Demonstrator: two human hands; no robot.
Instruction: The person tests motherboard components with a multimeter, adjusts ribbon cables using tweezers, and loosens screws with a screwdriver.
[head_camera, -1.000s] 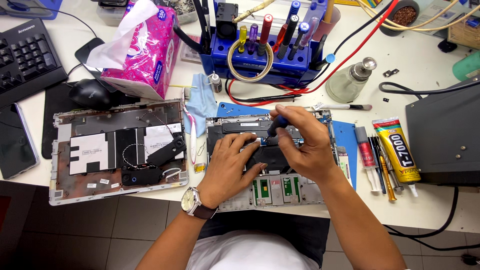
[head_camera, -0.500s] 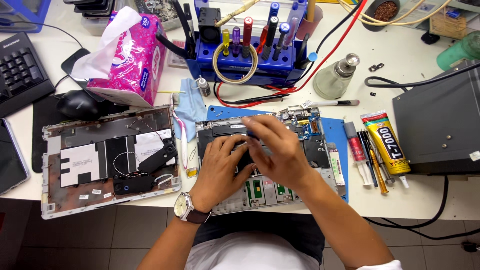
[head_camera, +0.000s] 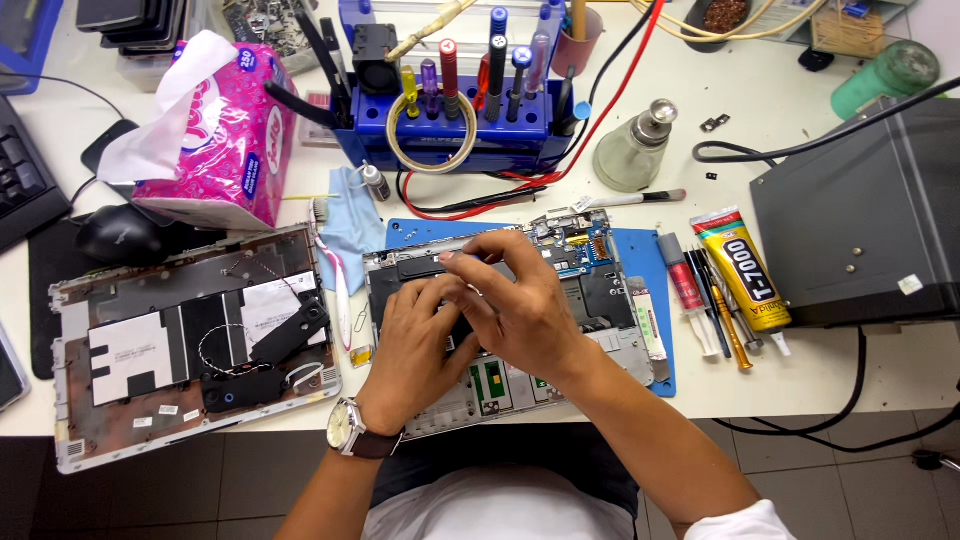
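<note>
An opened laptop chassis (head_camera: 600, 300) with bare circuit boards lies on a blue mat (head_camera: 655, 260) at the near table edge. My left hand (head_camera: 410, 345), a watch on its wrist, rests on a flat black part (head_camera: 420, 268) inside the chassis; its fingertips are hidden under my right hand. My right hand (head_camera: 515, 305) lies across them, fingers bent, thumb and forefinger pinching at the far edge of that black part. No tool shows in either hand.
A detached laptop bottom cover (head_camera: 190, 350) lies left, with a toothbrush (head_camera: 335, 275) and blue cloth (head_camera: 350, 220) beside it. Behind stand a pink tissue box (head_camera: 215, 130), blue tool rack (head_camera: 450, 120) and glass bottle (head_camera: 635, 150). Glue tubes (head_camera: 740, 265) and a black box (head_camera: 860, 210) lie right.
One second ago my right hand held a dark screwdriver at the chassis's far edge. It has since moved left over my left fingers, and the screwdriver is no longer visible.
</note>
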